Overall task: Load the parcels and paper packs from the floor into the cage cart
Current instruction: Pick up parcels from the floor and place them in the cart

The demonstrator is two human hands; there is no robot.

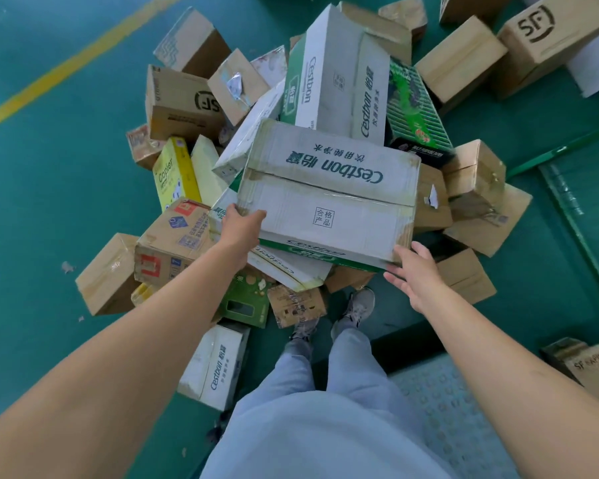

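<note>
Barely begun: most of the pile remains on the floor.
Left hand [241, 228] grips the near-left corner of the white Cestbon carton [329, 191] atop the heap; right hand [414, 271], fingers straight, touches its near-right corner. Brown parcels [184, 102] and yellow copier paper packs [175, 172] lie all around; a green cart frame [567, 148] shows at right.

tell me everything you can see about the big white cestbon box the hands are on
The white Cestbon box is worn, stained cardboard, its flaps shut under clear tape, with dark green lettering and a green band along its near edge. It lies flat but tilted atop the pile of parcels. The left hand grips its near-left corner. The right hand, fingers straight, touches its near-right corner from below.
</note>
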